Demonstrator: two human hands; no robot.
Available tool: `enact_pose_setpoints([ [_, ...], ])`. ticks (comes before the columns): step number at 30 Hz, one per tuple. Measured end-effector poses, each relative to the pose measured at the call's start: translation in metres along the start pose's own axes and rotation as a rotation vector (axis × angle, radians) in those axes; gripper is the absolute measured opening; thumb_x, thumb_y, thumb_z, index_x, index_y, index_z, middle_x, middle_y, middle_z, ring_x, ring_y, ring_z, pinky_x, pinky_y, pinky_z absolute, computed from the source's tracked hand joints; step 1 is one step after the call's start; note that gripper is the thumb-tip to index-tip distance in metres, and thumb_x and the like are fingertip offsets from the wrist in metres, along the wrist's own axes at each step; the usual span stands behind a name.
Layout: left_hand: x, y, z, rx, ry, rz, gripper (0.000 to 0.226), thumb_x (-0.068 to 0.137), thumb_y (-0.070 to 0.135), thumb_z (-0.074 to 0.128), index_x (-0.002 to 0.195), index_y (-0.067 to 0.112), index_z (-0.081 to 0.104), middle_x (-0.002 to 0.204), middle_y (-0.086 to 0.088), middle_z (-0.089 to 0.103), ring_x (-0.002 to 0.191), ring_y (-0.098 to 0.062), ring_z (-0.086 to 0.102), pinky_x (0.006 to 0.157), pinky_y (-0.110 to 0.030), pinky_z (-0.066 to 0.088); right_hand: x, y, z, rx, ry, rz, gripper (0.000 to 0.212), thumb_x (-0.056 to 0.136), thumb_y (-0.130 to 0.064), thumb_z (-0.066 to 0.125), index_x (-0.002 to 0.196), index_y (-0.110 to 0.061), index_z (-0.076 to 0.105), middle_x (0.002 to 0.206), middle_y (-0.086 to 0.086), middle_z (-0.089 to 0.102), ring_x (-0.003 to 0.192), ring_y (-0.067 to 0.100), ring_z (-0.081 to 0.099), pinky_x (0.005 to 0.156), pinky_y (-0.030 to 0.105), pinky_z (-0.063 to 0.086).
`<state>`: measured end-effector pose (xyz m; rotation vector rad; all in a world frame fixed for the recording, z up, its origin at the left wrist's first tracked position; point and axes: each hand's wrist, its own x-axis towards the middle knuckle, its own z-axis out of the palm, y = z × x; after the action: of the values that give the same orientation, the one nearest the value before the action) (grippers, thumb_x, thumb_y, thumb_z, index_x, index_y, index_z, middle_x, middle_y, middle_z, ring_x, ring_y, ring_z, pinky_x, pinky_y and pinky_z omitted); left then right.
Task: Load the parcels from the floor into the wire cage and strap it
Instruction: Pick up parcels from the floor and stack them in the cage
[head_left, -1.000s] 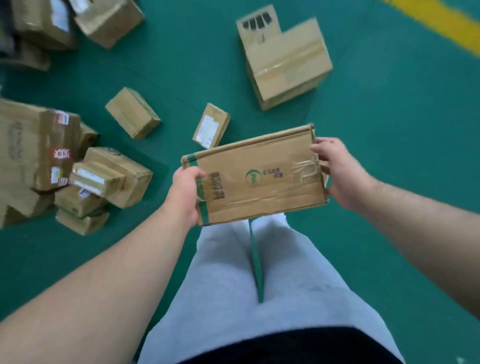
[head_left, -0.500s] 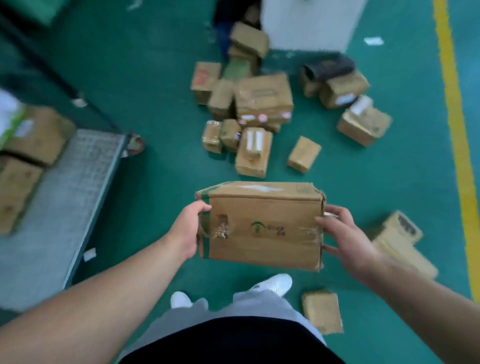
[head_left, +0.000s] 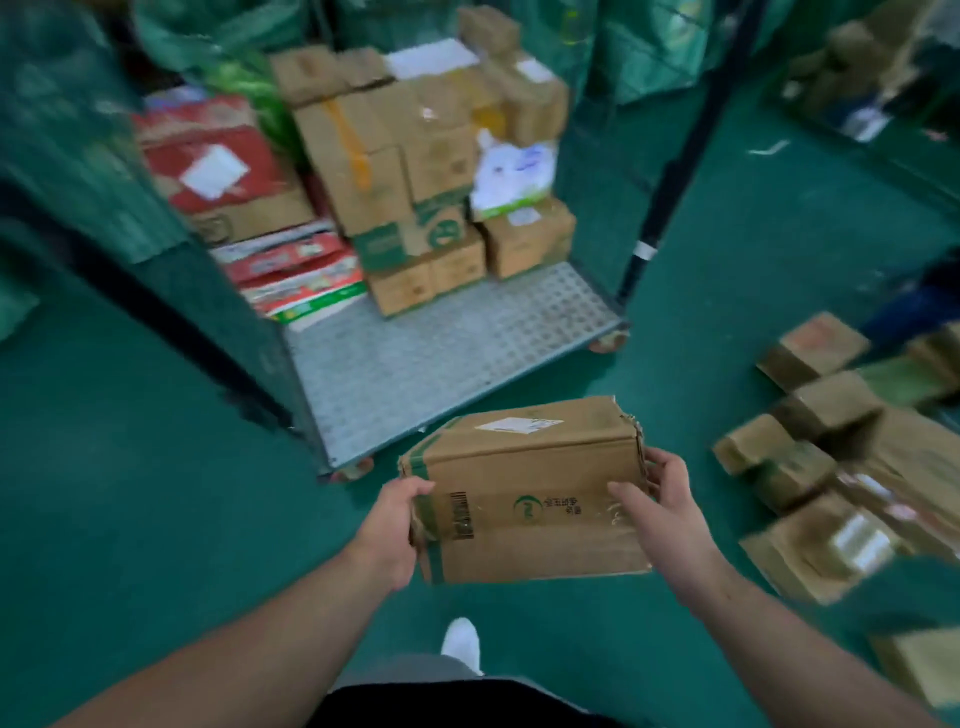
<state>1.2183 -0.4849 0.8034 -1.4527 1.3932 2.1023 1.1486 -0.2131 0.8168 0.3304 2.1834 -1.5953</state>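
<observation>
**A:** What's changed?

**B:** The view has swung round. The cage (head_left: 441, 358) now stands ahead, with parcels (head_left: 395, 171) stacked at its back and bare floor along its front edge. The floor pile (head_left: 831, 467) now lies off to the right.

**A:** And the box?

**B:** The box (head_left: 524, 493) is in the air, near the cage's front edge. The left hand (head_left: 397, 514) grips one end and the right hand (head_left: 660, 499) the other, fingers curled round. Setting it inside looks next.

Low in the frame, the left hand (head_left: 395, 525) and right hand (head_left: 657, 499) grip a cardboard parcel (head_left: 530, 493) by its ends. Above it, the wire cage (head_left: 447, 343) holds stacked boxes (head_left: 415, 182); floor parcels (head_left: 831, 467) lie at right.
</observation>
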Motion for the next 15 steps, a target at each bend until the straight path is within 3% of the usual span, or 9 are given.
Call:
enact_pose_setpoints([
  [2,0.013,0.027,-0.034,-0.034,0.052,0.022,0.042,0.096,0.025,0.054,0.133,0.005,0.058,0.101,-0.013,0.071,0.081,-0.029,0.065,0.061,-0.031,0.052,0.022,-0.029,0.047,-0.027,-0.063,-0.006,0.047,0.097,-0.026,0.065,0.135,-0.035,0.039,0.120,-0.023,0.055,0.102,-0.003,0.058,0.083,0.029,0.045],
  [6,0.037,0.071,-0.072,-0.094,0.079,0.022,0.027,0.098,0.029,0.051,0.109,0.010,0.067,0.096,-0.012,0.070,0.081,-0.029,0.063,0.060,-0.031,0.049,0.061,-0.077,0.110,-0.091,-0.131,-0.027,0.046,0.095,-0.023,0.065,0.130,-0.037,0.040,0.115,-0.018,0.060,0.097,0.001,0.062,0.083,0.029,0.050],
  [9,0.061,0.096,-0.080,-0.164,0.145,0.003,0.036,0.095,0.033,0.054,0.120,0.009,0.064,0.105,-0.015,0.072,0.088,-0.032,0.066,0.061,-0.036,0.055,0.093,-0.108,0.139,-0.167,-0.182,-0.052,0.047,0.095,-0.021,0.065,0.131,-0.038,0.040,0.110,-0.022,0.059,0.093,-0.005,0.059,0.072,0.020,0.046],
  [11,0.079,0.111,-0.078,-0.220,0.186,-0.015,0.037,0.096,0.032,0.055,0.125,0.010,0.060,0.108,-0.017,0.071,0.087,-0.034,0.068,0.053,-0.040,0.058,0.118,-0.123,0.153,-0.205,-0.230,-0.085,0.051,0.094,-0.023,0.067,0.135,-0.040,0.041,0.112,-0.024,0.059,0.097,-0.006,0.059,0.076,0.020,0.047],
  [15,0.115,0.146,-0.065,-0.263,0.221,-0.056,0.026,0.100,0.031,0.052,0.093,0.011,0.067,0.075,-0.009,0.071,0.069,-0.029,0.065,0.045,-0.032,0.054,0.183,-0.156,0.180,-0.269,-0.300,-0.118,0.052,0.093,-0.025,0.066,0.134,-0.046,0.043,0.113,-0.028,0.058,0.100,-0.008,0.057,0.074,0.016,0.044],
])
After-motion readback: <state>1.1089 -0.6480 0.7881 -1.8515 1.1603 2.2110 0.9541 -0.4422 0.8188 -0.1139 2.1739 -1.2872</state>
